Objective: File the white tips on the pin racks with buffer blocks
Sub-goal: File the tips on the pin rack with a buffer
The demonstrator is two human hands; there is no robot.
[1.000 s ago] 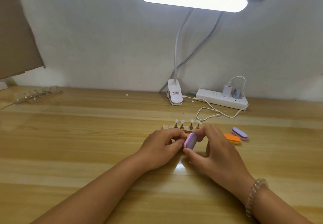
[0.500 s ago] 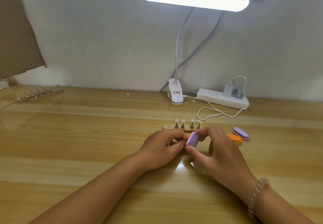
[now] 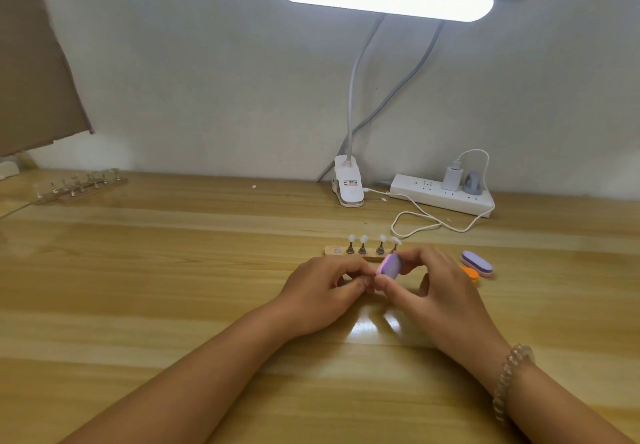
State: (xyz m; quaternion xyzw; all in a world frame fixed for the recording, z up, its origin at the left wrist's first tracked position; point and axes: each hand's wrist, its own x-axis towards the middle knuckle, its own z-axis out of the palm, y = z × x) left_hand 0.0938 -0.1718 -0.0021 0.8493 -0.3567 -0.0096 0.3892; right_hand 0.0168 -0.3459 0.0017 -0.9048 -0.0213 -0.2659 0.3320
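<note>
A small wooden pin rack (image 3: 349, 251) lies on the worktop, nearer its far edge than its near edge, with 4 upright metal pins, each capped by a white tip (image 3: 363, 238). A purple-and-pink buffer block (image 3: 390, 266) is held tilted just in front of the rack's right end. A second purple block (image 3: 477, 263) and an orange one (image 3: 470, 273) lie to the right. Another pin rack (image 3: 81, 187) lies near the far left corner.

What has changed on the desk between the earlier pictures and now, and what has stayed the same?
Very little moved. The right hand tilted the purple buffer block slightly and shifted it a bit toward the pin rack, still pinching it against what the left hand holds. Nothing was picked up or let go. The four white tips, the spare purple block and the orange block lie as before.
</note>
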